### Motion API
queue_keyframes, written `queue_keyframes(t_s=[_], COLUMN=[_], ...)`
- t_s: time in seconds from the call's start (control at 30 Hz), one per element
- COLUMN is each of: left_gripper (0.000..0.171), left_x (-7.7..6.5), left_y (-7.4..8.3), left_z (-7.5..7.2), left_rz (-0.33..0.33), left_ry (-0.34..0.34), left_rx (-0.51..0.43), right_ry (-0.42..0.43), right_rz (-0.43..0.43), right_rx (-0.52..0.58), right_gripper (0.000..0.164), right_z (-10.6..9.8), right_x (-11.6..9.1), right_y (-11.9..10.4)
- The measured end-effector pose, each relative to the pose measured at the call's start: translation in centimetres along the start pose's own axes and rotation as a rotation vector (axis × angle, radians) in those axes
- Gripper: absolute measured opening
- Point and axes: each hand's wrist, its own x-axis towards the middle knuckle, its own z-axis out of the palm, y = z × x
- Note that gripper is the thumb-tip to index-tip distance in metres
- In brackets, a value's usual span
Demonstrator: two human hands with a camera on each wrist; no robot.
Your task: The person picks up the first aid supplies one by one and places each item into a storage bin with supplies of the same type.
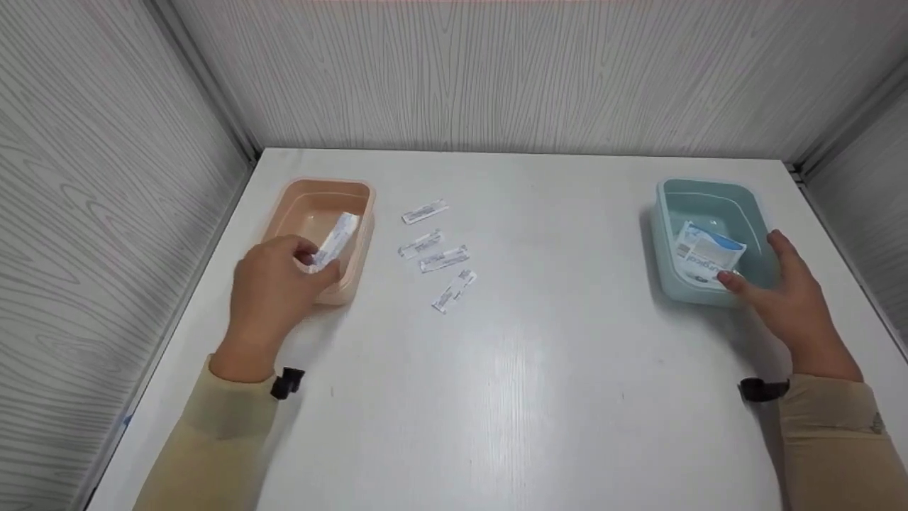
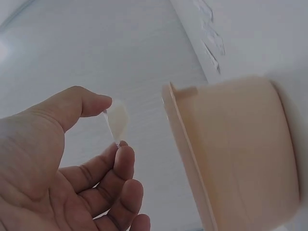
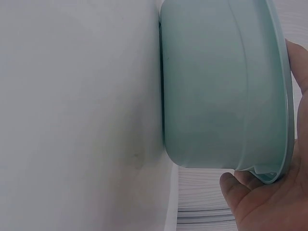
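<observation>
Packet pinched in left grip above peach tub.

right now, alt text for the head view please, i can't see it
A person's left hand pinches a small white packet over a peach bin; the right hand holds the edge of a teal bin containing blue-and-white packaging. Four similar packets lie on the white table between.

peach tub | teal tub | white packets (bluish-printed) | wood-grained wall

Five narrow sachets, two containers, two hands, two black wrist attachments; printed packets, quantity indeterminate
</observation>
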Motion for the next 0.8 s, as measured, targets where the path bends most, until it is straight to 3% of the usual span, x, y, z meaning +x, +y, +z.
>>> queue_keyframes(t_s=[0.13,0.33,0.47,0.7,0.8], left_gripper=[0.046,0.045,0.047,0.077,0.080], left_x=[1.3,2.2,2.5,2.6,2.4], left_y=[-1.9,-3.7,-4.1,-4.6,-4.5], left_z=[-1.0,-0.9,-0.7,-0.6,-0.4], left_rz=[-0.051,-0.073,-0.089,-0.107,-0.116], left_ry=[0.029,0.042,0.052,0.060,0.078], left_rx=[0.005,0.011,0.020,0.036,0.026], right_ry=[0.001,0.009,0.006,0.003,0.003], right_rz=[-0.005,-0.028,-0.014,0.008,0.013], right_rx=[-0.004,-0.023,-0.012,-0.005,-0.007], right_gripper=[0.118,0.119,0.119,0.118,0.119], right_z=[0.0,0.1,0.1,0.1,0.1], right_x=[0.1,0.2,0.1,-0.1,0.0], right_y=[0.2,0.3,0.2,-0.1,-0.2])
